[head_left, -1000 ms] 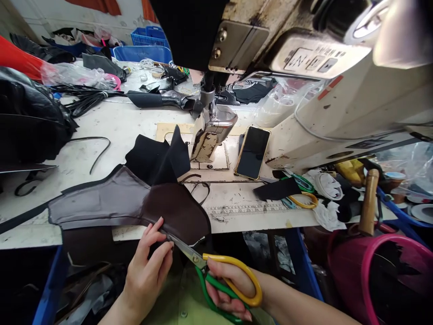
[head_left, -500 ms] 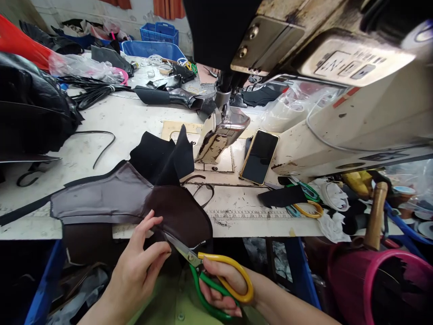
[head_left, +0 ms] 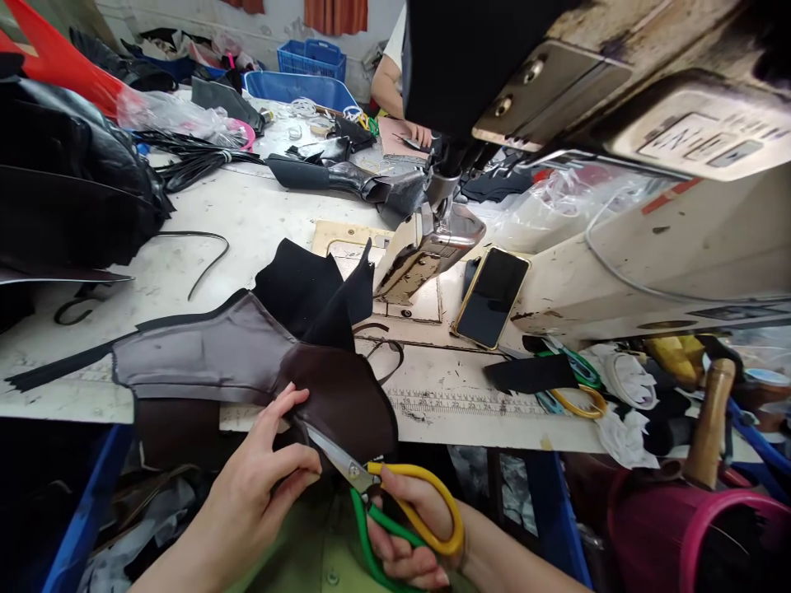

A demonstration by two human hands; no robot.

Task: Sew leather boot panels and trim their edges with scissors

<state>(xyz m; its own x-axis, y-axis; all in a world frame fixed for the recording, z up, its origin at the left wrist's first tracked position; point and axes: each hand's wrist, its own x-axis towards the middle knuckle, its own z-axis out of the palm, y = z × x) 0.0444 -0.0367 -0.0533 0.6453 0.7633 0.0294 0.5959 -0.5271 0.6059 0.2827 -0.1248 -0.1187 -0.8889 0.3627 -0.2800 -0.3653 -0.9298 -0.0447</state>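
A stitched leather boot upper (head_left: 203,350), part shiny grey-brown and part dark brown, lies at the table's front edge with black lining flaps standing up behind it. My left hand (head_left: 265,469) grips its near edge, fingertips resting on the dark brown part and thumb bent in below. In my right hand (head_left: 414,527) is a pair of scissors (head_left: 353,471) with one yellow and one green handle. The blades point up and left and reach the dark brown leather close to my left fingertips. The blade tips are partly hidden by the leather.
A post-bed sewing machine (head_left: 426,247) stands behind the boot upper. Right of it lie a phone (head_left: 494,296) and a second pair of scissors (head_left: 578,401). A pink bin (head_left: 692,519) is at lower right. Black leather (head_left: 74,181) is piled left. A co-worker's hand (head_left: 420,134) shows beyond.
The view has swung slightly left, so the table and machine appear shifted right. A co-worker's arm has come into sight at the back. My hands and scissors stay almost in place on the leather.
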